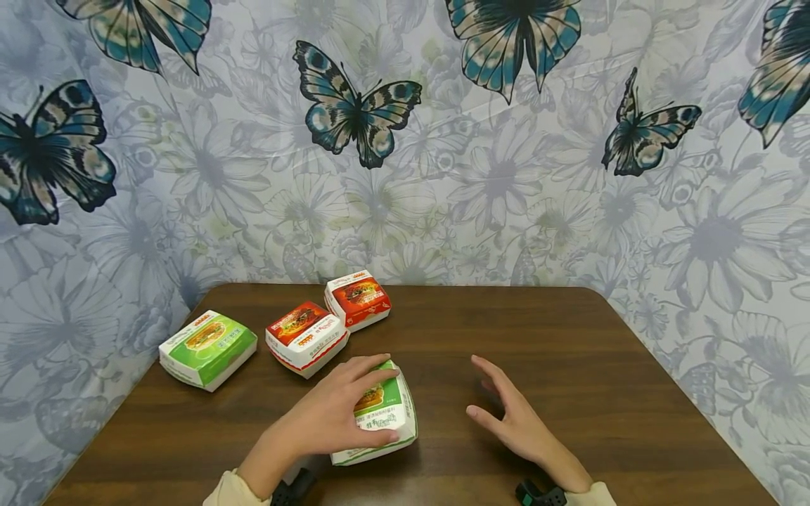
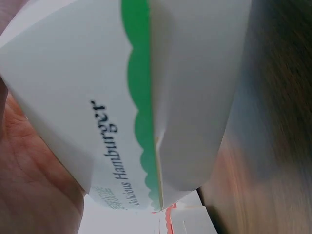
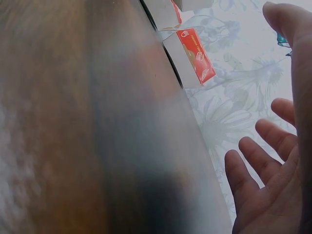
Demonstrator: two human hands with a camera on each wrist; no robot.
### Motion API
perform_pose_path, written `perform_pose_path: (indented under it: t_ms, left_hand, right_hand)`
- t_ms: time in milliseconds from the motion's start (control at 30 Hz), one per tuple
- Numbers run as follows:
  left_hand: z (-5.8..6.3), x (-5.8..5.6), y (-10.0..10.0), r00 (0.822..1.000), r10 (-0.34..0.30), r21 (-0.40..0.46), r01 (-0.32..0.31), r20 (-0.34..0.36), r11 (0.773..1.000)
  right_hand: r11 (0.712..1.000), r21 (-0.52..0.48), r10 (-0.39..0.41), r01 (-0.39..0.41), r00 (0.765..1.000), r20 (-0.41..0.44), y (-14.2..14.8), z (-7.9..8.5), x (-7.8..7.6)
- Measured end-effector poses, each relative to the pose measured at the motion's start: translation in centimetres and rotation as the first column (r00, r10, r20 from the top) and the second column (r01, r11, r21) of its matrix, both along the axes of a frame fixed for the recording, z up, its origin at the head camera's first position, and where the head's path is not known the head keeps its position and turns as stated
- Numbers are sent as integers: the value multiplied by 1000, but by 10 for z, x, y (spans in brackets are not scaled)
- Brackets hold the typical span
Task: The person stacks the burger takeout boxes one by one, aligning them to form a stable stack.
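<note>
A green-and-white hamburger box [image 1: 382, 419] rests near the front middle of the table, partly covered by my left hand [image 1: 329, 411]. That hand grips it from above, fingers over the far side and thumb along the near side. In the left wrist view the white side of the hamburger box [image 2: 190, 97] fills much of the picture, with the palm beside it. My right hand [image 1: 522, 425] hovers to the right of the box, apart from it. Its fingers [image 3: 263, 161] are spread and relaxed in the right wrist view, holding nothing.
Another green hamburger box [image 1: 211, 348] sits at the table's left edge. Two red-and-white hamburger boxes [image 1: 306, 337] stand close together behind my left hand, the farther red box [image 1: 358, 299] near the back edge. A butterfly-print cloth [image 1: 493, 176] hangs behind the brown table [image 1: 569, 351].
</note>
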State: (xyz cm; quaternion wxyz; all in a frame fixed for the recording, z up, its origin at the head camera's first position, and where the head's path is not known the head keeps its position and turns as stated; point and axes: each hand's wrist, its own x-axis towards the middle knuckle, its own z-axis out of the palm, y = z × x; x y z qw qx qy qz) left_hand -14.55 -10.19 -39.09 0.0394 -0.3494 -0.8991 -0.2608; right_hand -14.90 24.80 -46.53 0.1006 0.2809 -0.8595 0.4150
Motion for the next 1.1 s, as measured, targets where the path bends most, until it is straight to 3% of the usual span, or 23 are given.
perform_pose_path:
  t_ms: [600,1100]
  left_hand:
    - [3,-5,21,999,-41,-46,42,27,998]
    - [0,-16,44,996,-64,-61,68,68,996]
  right_hand:
    - [1000,16,18,-17,999,-40,0,-1,0]
    - [997,8,76,-77,996,45,-2,1,2]
